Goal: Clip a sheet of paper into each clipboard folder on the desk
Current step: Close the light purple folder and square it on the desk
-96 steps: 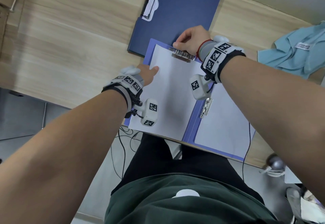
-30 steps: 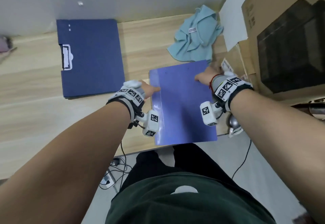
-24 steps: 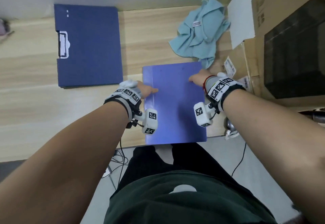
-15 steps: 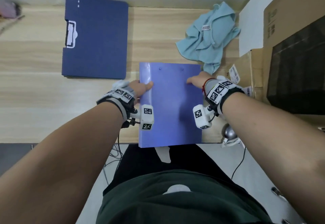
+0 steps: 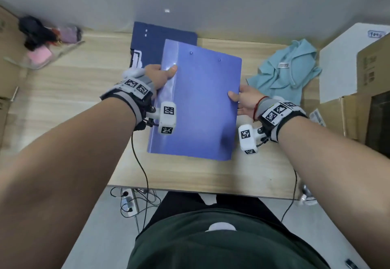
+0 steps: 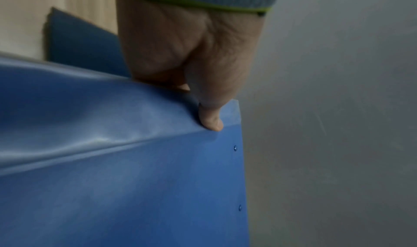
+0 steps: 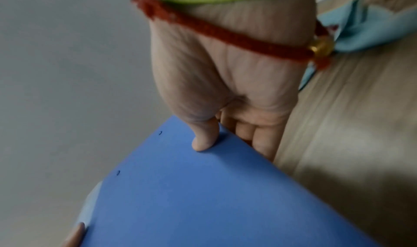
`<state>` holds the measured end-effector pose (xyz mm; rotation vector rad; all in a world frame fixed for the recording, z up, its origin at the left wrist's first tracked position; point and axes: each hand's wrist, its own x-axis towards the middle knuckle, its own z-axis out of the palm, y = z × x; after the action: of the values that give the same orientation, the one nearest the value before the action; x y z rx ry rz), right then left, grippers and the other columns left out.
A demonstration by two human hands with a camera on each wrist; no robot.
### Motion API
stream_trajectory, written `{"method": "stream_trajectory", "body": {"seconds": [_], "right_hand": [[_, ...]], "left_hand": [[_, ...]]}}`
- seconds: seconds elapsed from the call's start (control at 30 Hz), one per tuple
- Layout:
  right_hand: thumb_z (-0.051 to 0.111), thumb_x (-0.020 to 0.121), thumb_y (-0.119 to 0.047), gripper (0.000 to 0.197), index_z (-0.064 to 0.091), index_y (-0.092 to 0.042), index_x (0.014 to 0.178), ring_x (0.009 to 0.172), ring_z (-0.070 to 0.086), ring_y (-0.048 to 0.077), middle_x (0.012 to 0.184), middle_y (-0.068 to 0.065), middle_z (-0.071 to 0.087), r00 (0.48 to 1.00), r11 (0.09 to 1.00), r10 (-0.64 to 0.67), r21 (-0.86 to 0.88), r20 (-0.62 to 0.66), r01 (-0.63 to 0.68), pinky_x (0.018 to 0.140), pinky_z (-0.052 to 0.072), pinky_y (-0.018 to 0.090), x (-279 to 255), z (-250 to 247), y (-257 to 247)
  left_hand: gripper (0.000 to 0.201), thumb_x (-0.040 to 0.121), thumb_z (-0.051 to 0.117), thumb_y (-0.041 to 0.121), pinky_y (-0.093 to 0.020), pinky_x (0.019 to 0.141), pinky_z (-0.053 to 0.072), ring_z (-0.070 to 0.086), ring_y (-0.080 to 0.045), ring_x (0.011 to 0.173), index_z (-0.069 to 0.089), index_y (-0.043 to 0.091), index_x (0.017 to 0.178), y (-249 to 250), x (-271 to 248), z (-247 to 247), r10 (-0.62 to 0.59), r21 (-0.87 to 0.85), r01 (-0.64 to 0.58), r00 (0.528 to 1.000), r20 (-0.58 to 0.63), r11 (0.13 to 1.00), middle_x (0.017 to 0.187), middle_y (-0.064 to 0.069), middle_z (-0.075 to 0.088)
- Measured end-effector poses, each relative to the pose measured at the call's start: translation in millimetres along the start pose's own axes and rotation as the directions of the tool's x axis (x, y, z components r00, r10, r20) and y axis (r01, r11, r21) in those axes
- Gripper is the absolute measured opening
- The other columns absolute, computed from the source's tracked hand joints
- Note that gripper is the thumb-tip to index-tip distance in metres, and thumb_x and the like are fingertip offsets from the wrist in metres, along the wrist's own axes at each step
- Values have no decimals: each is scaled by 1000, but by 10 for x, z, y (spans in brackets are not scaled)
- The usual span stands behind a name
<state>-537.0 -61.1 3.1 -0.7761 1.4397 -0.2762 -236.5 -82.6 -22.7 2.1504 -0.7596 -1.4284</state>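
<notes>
Periwinkle folder (image 5: 198, 108), closed, held above the desk (image 5: 200, 173) and partly over a navy folder (image 5: 152, 42) lying at the far edge. Left hand (image 5: 158, 76) pinches the spine edge, thumb on top. Right hand (image 5: 245, 101) pinches the opposite edge, thumb on top, fingers beneath. Teal cloth (image 5: 289, 72) lies to the right; cardboard box (image 5: 371, 74) beyond.

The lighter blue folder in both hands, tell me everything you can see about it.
The lighter blue folder is closed, smooth and plastic-looking, with a glossy strip along its spine side and two small rivets near the far edge. It is held tilted above the desk, its far corner overlapping the dark blue folder. The left hand grips the spine edge, thumb on top; the right hand grips the opposite edge, thumb on the cover, fingers beneath. No paper shows.
</notes>
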Motion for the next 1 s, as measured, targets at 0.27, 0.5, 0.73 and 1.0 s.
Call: {"method": "stream_trajectory", "body": {"seconds": [0.27, 0.5, 0.73, 1.0], "right_hand": [[51, 99, -14, 21, 56, -21, 118, 92, 68, 21, 110, 0, 69, 990, 991, -102, 75, -101, 110, 74, 57, 36, 485, 618, -798], [54, 97, -18, 26, 57, -16, 122, 106, 68, 27, 120, 5, 68, 982, 997, -77, -17, -173, 75, 89, 54, 52, 1067, 899, -1068], [52, 97, -27, 8, 53, -22, 90, 97, 57, 24, 102, 4, 60, 963, 930, -69, -366, -262, -33, 80, 48, 30, 1424, 1104, -1018], [65, 87, -40, 51, 53, -8, 124, 81, 51, 23, 101, 0, 55, 964, 976, 68, -185, -259, -118, 57, 39, 24, 1559, 1232, -1028]], "left_hand": [[76, 49, 77, 71, -42, 92, 54, 69, -26, 95, 68, 26, 110, 282, 368, -767, 66, 335, -50, 997, -37, 941, 105, 2, 72], [78, 77, 77, 42, -44, 101, 48, 60, -31, 112, 40, 27, 145, 177, 683, -955, 75, 426, -61, 997, -15, 903, 128, -6, 55], [138, 25, 58, 91, -48, 98, 47, 57, -35, 114, 33, 20, 141, -96, 1167, -927, -102, 537, 138, 990, -97, 832, 132, -3, 54], [147, 17, 57, 98, -48, 100, 45, 50, -34, 121, 36, 24, 142, 122, 963, -871, -174, 564, 191, 981, -83, 803, 138, 0, 46]]}}
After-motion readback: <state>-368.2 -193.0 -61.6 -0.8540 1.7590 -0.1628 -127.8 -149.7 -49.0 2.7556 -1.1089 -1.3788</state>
